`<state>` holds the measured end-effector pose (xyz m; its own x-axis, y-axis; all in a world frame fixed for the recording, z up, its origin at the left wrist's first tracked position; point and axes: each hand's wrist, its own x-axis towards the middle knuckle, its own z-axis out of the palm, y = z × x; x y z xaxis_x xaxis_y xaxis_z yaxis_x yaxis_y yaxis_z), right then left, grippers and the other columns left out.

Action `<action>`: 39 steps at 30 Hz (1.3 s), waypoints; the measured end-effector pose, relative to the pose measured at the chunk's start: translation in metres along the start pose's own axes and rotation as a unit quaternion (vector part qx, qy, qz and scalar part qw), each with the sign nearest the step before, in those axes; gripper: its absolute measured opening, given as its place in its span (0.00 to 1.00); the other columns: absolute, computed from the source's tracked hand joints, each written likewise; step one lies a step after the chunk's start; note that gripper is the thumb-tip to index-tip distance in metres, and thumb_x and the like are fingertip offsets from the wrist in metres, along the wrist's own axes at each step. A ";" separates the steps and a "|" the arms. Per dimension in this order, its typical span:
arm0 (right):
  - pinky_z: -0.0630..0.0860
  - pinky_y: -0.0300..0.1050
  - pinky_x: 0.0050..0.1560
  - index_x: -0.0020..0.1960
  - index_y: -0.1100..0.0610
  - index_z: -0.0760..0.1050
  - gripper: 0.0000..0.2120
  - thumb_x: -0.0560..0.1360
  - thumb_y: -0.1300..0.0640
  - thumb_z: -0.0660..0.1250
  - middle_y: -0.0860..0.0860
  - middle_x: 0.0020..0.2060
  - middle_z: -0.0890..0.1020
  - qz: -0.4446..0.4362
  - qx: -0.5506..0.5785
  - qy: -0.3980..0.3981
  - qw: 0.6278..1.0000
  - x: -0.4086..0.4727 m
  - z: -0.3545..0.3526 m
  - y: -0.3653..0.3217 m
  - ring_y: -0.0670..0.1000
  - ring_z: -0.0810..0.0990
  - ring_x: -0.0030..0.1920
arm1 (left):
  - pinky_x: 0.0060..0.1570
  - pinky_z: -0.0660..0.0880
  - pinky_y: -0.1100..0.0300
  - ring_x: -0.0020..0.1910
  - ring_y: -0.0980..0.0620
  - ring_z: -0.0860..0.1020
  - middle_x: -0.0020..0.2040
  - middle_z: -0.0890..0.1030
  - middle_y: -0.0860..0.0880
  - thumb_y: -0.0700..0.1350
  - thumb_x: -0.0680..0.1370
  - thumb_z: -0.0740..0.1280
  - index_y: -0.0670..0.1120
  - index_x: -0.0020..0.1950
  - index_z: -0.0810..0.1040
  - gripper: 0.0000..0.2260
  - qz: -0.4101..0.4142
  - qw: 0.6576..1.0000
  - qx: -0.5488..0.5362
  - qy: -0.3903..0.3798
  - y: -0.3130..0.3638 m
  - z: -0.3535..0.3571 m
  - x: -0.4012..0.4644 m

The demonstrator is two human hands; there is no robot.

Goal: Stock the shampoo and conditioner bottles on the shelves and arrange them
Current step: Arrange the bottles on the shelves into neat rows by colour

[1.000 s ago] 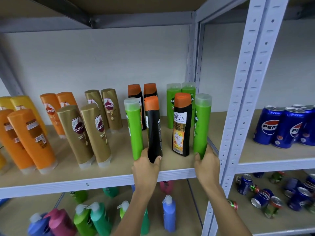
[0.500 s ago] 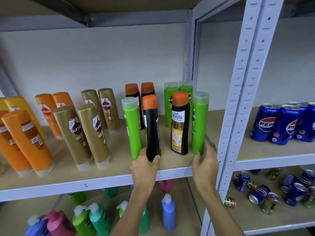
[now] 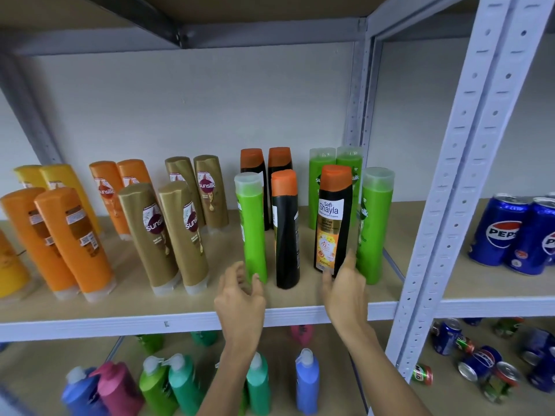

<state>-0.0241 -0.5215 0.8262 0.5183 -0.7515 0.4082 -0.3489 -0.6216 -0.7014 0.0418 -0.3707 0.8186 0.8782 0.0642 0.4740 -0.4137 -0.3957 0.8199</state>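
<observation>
On the wooden shelf (image 3: 303, 292), the front row holds a green bottle (image 3: 251, 223), a black orange-capped bottle (image 3: 286, 235), a labelled black Safi Shayla bottle (image 3: 333, 223) and another green bottle (image 3: 374, 229), all upright. My left hand (image 3: 240, 298) is at the first green bottle's base, fingers loosely spread on either side and blurred. My right hand (image 3: 345, 289) reaches between the Shayla bottle and the right green bottle, straight fingers touching the Shayla bottle's base. Behind stand two more black bottles (image 3: 265, 175) and two green bottles (image 3: 335, 172).
Gold bottles (image 3: 168, 235) and orange bottles (image 3: 60, 238) lean on the shelf's left half. A perforated grey upright (image 3: 444, 205) bounds the bay on the right, with blue Pepsi cans (image 3: 504, 232) beyond. Pump bottles (image 3: 180, 382) and loose cans (image 3: 480, 367) fill the lower shelf.
My left hand let go of the black bottle's base and shifted left to the green bottle. My right hand left the right green bottle and moved in toward the Shayla bottle.
</observation>
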 end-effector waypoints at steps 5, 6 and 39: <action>0.75 0.55 0.50 0.74 0.62 0.57 0.31 0.77 0.54 0.66 0.60 0.59 0.76 0.021 -0.025 -0.013 0.999 0.004 0.003 -0.009 0.62 0.77 0.57 | 0.55 0.74 0.54 0.54 0.50 0.75 0.60 0.77 0.46 0.50 0.71 0.75 0.44 0.70 0.68 0.31 0.001 0.997 0.003 -0.073 -0.003 0.003 0.019; 0.75 0.55 0.51 0.75 0.62 0.57 0.32 0.77 0.53 0.66 0.60 0.61 0.75 0.022 -0.029 -0.015 0.999 0.004 0.003 -0.010 0.61 0.77 0.58 | 0.56 0.73 0.55 0.55 0.50 0.75 0.59 0.77 0.47 0.50 0.70 0.75 0.45 0.70 0.68 0.32 0.002 0.997 -0.003 -0.083 -0.003 0.004 0.021; 0.71 0.37 0.45 0.67 0.50 0.71 0.26 0.71 0.58 0.72 0.47 0.50 0.84 -0.043 0.145 -0.046 0.987 -0.082 -0.008 -0.035 0.51 0.81 0.50 | 0.41 0.76 0.56 0.40 0.49 0.79 0.42 0.81 0.50 0.47 0.72 0.74 0.46 0.60 0.71 0.20 0.027 0.994 0.004 -0.104 -0.023 -0.052 0.019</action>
<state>-0.0608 -0.4400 0.8222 0.6104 -0.6666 0.4278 -0.0690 -0.5828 -0.8097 0.0557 -0.3127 0.8257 0.8856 -0.1486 0.4400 -0.4607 -0.4005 0.7921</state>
